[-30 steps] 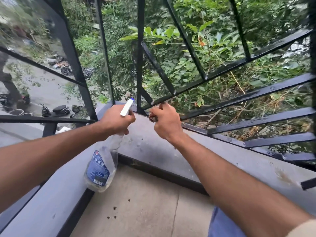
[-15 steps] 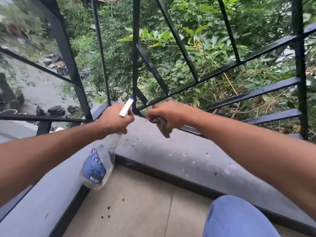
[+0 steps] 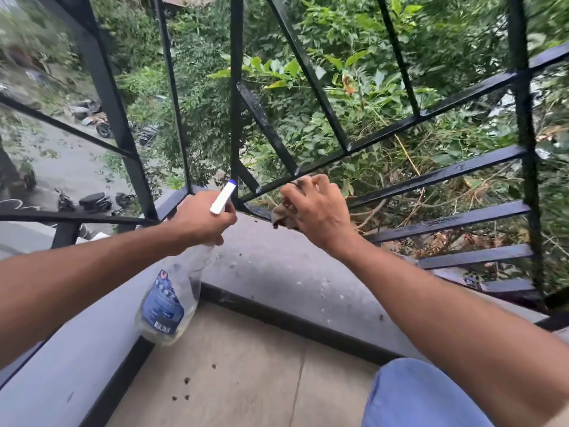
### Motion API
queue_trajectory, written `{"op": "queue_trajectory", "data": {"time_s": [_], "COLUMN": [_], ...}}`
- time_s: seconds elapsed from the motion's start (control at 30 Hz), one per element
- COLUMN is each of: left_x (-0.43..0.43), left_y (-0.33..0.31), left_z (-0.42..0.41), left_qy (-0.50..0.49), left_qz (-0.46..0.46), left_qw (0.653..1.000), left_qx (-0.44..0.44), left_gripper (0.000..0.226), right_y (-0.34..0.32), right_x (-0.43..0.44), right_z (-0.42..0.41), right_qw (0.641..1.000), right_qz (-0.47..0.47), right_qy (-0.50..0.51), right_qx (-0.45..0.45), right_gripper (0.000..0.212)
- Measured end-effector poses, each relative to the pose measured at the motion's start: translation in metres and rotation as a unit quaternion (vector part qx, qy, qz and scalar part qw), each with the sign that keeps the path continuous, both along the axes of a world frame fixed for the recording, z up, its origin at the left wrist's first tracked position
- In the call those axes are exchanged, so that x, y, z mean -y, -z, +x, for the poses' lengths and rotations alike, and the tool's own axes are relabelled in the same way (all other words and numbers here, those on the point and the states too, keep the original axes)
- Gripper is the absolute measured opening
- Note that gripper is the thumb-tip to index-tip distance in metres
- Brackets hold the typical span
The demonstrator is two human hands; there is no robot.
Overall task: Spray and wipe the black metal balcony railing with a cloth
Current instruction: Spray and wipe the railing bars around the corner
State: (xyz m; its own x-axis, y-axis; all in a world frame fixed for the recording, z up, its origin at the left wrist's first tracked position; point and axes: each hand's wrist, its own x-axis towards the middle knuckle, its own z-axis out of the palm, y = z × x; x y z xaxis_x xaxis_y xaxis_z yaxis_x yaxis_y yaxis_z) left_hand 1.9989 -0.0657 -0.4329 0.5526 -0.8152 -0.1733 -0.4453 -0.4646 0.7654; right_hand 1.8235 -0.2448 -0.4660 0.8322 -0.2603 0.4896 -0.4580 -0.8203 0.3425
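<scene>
A blue label with a white barcode panel was carried by the clear plastic spray bottle (image 3: 167,303); its writing was too small to be read. How much liquid was held inside could not be told. The bottle was gripped at the neck by the left hand (image 3: 200,221), fingers curled round it, its white nozzle (image 3: 223,198) pointed up toward the corner of the black metal balcony railing (image 3: 437,175). The railing's bars, glossy in places, were fixed along the outer edge of the grey concrete ledge (image 3: 277,272). A crumpled brownish cloth (image 3: 281,215) was clutched in the right hand (image 3: 318,211) and pressed against a low slanting bar just beside the corner post. Dark specks were scattered on the ledge and the beige floor tiles (image 3: 246,371).
</scene>
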Motion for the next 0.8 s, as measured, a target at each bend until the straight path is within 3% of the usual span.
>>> {"op": "queue_trajectory", "data": {"time_s": [0.13, 0.27, 0.43, 0.53, 0.63, 0.73, 0.8], "left_x": [0.003, 0.003, 0.002, -0.002, -0.007, -0.007, -0.004], "left_y": [0.001, -0.001, -0.006, -0.004, -0.002, -0.004, -0.006], "left_z": [-0.007, -0.013, -0.013, -0.014, -0.019, -0.023, -0.025], "left_qy": [0.0, 0.0, -0.002, 0.003, 0.013, 0.023, 0.026], "left_qz": [-0.004, -0.008, -0.014, -0.007, 0.003, 0.002, -0.004], "left_qw": [1.0, 1.0, 1.0, 1.0, 1.0, 1.0, 1.0], "left_qx": [-0.01, -0.013, -0.013, -0.009, -0.007, -0.005, -0.011], "left_gripper": [0.008, 0.01, 0.01, 0.008, 0.009, 0.01, 0.009], "right_y": [0.001, -0.013, -0.016, -0.021, -0.037, -0.046, -0.047], "right_x": [-0.001, -0.018, -0.03, -0.025, -0.025, -0.025, -0.026], "right_z": [0.02, 0.022, 0.031, 0.033, 0.025, 0.007, -0.01], "right_qw": [0.998, 0.986, 0.976, 0.974, 0.973, 0.979, 0.985], "right_qz": [0.031, 0.119, 0.1, 0.117, 0.107, 0.048, 0.01], "right_qy": [-0.019, 0.016, 0.079, 0.075, 0.004, -0.002, 0.021], "right_qx": [-0.054, -0.12, -0.179, -0.18, -0.206, -0.198, -0.168], "right_gripper": [0.042, 0.045, 0.066, 0.049, 0.023, 0.019, 0.028]}}
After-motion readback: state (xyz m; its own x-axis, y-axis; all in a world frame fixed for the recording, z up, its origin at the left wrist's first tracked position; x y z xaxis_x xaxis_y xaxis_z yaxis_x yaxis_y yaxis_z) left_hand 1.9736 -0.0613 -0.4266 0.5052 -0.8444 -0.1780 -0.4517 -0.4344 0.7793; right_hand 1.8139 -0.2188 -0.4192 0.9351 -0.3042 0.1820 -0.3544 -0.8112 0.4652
